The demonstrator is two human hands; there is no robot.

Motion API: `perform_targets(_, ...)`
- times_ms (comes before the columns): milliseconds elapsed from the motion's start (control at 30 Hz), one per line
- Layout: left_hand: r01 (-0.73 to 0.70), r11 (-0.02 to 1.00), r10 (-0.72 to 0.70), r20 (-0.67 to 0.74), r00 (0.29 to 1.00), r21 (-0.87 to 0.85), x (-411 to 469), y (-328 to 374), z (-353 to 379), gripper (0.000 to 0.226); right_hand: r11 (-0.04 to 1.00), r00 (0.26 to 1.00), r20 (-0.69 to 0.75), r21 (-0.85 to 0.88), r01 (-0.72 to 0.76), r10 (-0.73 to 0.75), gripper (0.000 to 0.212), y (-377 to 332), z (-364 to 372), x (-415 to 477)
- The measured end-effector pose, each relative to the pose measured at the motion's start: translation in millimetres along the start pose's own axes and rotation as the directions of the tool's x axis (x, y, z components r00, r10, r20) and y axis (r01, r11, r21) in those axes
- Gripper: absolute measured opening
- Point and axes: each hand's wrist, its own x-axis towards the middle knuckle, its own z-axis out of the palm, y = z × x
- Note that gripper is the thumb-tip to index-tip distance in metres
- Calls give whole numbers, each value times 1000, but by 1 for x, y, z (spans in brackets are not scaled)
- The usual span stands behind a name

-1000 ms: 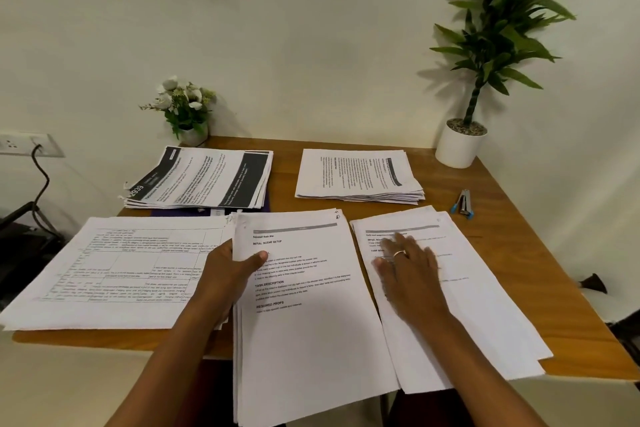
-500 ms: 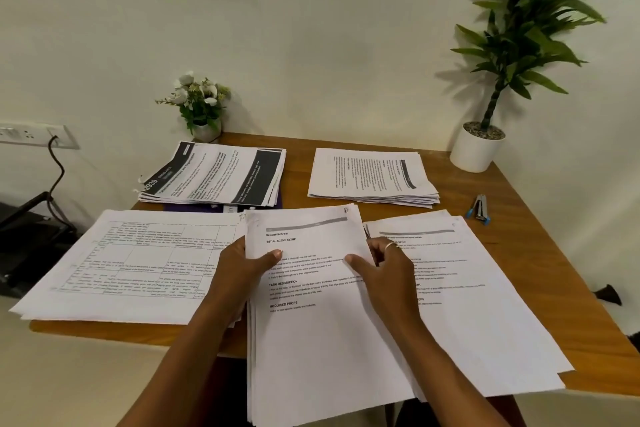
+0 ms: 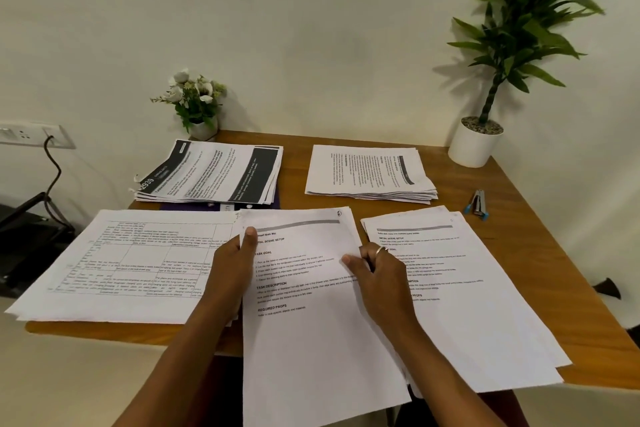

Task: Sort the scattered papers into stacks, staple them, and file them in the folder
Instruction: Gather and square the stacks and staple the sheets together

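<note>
Five piles of paper show in the head view, and the middle stack (image 3: 311, 340) is the one in hand. The left hand (image 3: 232, 263) pinches its left edge, thumb laid on the top sheet and fingers out of sight beneath. The right hand (image 3: 384, 274) pinches its right edge the same way, thumb on top.

Left of the middle stack lies the table-ruled pile (image 3: 121, 263). Right of it, just beside and perhaps touching, lies the look-alike pile (image 3: 467, 288). Beyond it to the left the dark-banded pile (image 3: 211, 173) sits on the purple folder (image 3: 194, 206). Beyond it to the right is the sideways-printed pile (image 3: 367, 173), and farther right the stapler (image 3: 478, 203).

The middle stack overhangs the near edge of the table (image 3: 536, 253), so a slack pinch could let lower sheets slide out toward the floor. Its right edge runs close to the look-alike pile, and a careless set-down might mix the two sets.

Most of the folder is covered. The frame cuts off the middle stack's near end. Whether any pile is stapled cannot be told, and the small print is too blurred to read.
</note>
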Motion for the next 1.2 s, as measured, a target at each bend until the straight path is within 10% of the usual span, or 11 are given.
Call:
perform_targets(200, 41, 996, -43, -29, 999, -78, 3, -1, 1, 65, 961, 987, -119, 270, -69, 104, 19, -10, -15, 9)
perform_targets(333, 10, 996, -7, 40, 999, -87, 3, 0, 0, 23, 935, 967, -180, 337, -110, 178, 17, -7, -31, 18)
perform_targets(733, -36, 994, 33, -23, 999, -106, 6, 65, -52, 14, 928, 965, -114, 319, -190, 237, 22, -6, -32, 21)
perform_targets(1200, -158, 968, 117, -205, 972, -194, 29, 65, -192, 38, 924, 1000, 12, -382, -12, 18, 48, -6, 20, 9)
